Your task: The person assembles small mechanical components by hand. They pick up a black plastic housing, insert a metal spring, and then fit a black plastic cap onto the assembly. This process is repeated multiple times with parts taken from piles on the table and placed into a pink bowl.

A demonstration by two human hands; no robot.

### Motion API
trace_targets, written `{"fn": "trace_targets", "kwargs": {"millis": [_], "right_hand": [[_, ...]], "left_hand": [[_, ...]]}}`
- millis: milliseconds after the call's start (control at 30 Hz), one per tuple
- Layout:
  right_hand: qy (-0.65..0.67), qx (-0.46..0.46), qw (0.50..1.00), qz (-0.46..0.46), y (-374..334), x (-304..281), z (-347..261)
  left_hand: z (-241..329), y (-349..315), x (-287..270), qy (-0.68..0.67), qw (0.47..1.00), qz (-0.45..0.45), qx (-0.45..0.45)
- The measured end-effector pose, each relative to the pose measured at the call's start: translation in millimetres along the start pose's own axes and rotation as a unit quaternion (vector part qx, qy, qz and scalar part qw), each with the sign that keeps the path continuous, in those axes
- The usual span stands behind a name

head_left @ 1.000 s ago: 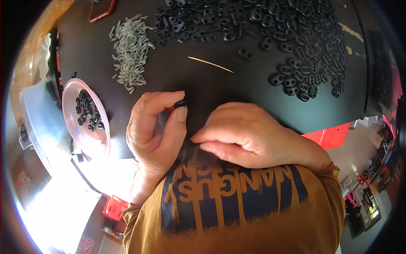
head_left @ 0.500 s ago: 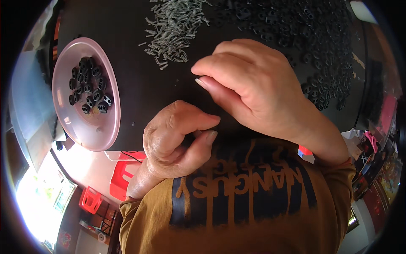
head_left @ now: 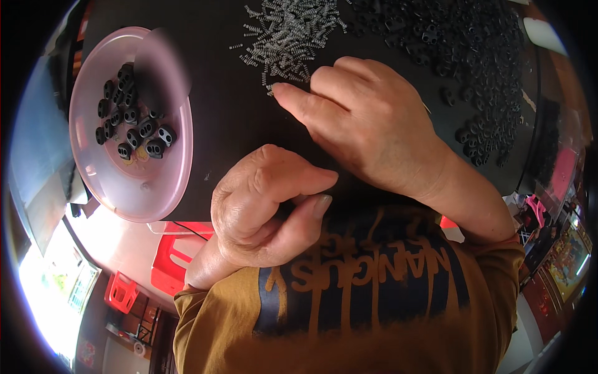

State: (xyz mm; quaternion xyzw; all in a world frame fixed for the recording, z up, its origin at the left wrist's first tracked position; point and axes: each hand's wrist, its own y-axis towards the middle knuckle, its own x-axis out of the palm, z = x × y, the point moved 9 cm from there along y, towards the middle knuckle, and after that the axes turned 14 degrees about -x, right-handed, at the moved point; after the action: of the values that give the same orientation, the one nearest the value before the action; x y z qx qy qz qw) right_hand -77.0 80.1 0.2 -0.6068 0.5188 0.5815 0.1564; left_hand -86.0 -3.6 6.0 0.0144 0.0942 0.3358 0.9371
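Near the table's front edge, my left hand (head_left: 268, 206) is closed, thumb and forefinger tips nearly together; whatever lies between them is hidden. My right hand (head_left: 380, 118) reaches over the table, forefinger stretched to the near tip of a pile of small metal springs (head_left: 289, 40). Its thumb is hidden beneath, and nothing shows in its grasp. To the left, a pinkish translucent oval bowl (head_left: 134, 193) holds several black two-holed plastic pieces (head_left: 131, 116). Many loose black plastic parts (head_left: 476, 93) are spread at the right and far right.
A blurred dark round patch (head_left: 163, 68) covers the bowl's far right side. The dark tabletop (head_left: 218, 118) ends just in front of my body. Red plastic stools (head_left: 168, 265) stand below at the left. A white object (head_left: 544, 35) lies at the far right corner.
My right hand has moved left and its forefinger has reached out to the springs; its thumb has gone out of sight. My left hand keeps its closed shape. The view has shifted slightly.
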Motion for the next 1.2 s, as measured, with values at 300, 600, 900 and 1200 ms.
{"fn": "trace_targets", "kwargs": {"millis": [300, 600, 900, 1200], "right_hand": [[-0.036, -0.018, 0.999, -0.007, -20, -12, -7], [0.014, -0.014, 0.999, 0.047, -39, -27, -3], [0.041, 0.045, 0.997, 0.037, -27, -20, 6], [0.068, 0.118, 0.990, -0.024, -20, -12, 20]], "left_hand": [[-3, 2, 2, 0.008, 0.999, -0.022, -0.033], [-10, 5, -1, -0.030, 0.997, 0.022, -0.068], [-13, 5, -1, -0.023, 0.994, 0.030, -0.101], [-13, 6, -1, -0.019, 0.995, 0.029, -0.092]]}}
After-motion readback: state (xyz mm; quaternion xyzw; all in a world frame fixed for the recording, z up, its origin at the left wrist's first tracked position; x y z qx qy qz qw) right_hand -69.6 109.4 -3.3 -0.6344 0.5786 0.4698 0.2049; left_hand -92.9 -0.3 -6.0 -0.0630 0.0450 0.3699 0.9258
